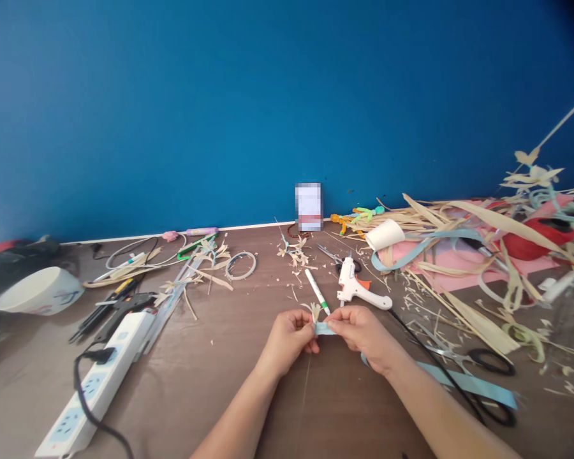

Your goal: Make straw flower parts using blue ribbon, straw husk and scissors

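A short stretch of light blue ribbon (324,328) spans the gap between my two hands over the table. My left hand (289,341) pinches its left end, together with the base of a small cream flower (314,311) whose thin petals stick up above the fingertips. Thumb and fingers of my right hand (361,331) are closed on the ribbon's right side. A longer blue strip emerges beyond my right forearm and lies on the table; whether it is the same piece is hidden. Just beyond my fingers lie a white marker (317,290) and a white glue gun (358,287).
Scissors (490,361) lie right of my right arm, with the glue gun's black cord nearby. A power strip (95,389) and white bowl (41,291) stand left. Dried strips (478,322), scraps and a white cup (385,235) crowd the right. A blue wall (220,115) closes the back.
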Motion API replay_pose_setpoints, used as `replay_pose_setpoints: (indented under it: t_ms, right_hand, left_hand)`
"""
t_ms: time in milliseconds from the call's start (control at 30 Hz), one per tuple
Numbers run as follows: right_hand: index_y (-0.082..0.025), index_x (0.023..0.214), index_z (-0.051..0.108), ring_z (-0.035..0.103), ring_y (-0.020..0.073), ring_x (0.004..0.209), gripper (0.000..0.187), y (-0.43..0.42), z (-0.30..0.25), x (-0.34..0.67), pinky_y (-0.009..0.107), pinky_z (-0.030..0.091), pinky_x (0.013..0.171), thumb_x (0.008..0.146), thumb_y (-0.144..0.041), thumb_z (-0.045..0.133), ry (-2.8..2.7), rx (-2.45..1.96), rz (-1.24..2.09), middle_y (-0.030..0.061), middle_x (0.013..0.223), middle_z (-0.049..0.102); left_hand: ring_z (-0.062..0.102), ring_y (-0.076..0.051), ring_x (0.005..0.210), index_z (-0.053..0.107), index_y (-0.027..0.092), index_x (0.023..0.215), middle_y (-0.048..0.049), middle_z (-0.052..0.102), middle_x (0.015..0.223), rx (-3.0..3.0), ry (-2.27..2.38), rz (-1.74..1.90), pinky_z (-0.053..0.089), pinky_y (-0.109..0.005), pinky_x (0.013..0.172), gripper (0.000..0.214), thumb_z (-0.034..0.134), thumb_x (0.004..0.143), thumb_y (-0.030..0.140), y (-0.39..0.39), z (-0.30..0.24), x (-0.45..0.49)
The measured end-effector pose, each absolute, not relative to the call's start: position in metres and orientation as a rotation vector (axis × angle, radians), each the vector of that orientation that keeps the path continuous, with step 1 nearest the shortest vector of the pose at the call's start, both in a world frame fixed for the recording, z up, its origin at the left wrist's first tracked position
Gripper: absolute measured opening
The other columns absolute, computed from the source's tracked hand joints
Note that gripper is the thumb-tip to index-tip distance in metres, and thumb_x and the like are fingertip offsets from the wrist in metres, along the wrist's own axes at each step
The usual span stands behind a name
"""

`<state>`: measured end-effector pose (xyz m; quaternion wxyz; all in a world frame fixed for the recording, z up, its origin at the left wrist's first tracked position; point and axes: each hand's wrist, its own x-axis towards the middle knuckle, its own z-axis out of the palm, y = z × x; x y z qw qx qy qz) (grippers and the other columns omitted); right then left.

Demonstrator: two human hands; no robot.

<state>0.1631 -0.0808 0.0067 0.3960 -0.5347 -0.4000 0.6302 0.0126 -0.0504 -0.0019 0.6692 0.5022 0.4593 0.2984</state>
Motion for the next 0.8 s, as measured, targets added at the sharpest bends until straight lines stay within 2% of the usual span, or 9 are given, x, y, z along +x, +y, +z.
replay_pose_setpoints:
  t_ms: [467, 800]
  right_hand:
    - [-0.012, 0.072, 0.061, 0.020, 0.0032, 0.036, 0.014, -0.0840, 0.0102, 0.1612, 0.021, 0.010, 0.038, 0.071, -0.025, 0.054, -1.116, -1.377, 1.515, -0.0095, 0.042, 0.034]
    - [-0.013, 0.071, 0.061, 0.022, 0.0034, 0.037, 0.013, -0.0833, 0.0126, 0.1632, 0.020, 0.015, 0.038, 0.072, -0.023, 0.053, -1.143, -1.356, 1.510, -0.0098, 0.041, 0.034]
  left_hand:
    - [0.050, -0.009, 0.038, 0.052, 0.014, 0.064, 0.0034, 0.053, 0.042, 1.264, 1.108, 0.689, 0.036, -0.018, 0.042, 0.009, 0.054, 0.066, 0.022, -0.0492, -0.0042, 0.0113]
    - [0.055, -0.010, 0.043, 0.051, 0.014, 0.063, 0.0018, 0.057, 0.046, 1.205, 1.112, 0.686, 0.038, -0.018, 0.043, 0.010, 0.054, 0.065, 0.023, -0.0494, -0.0018, 0.0099]
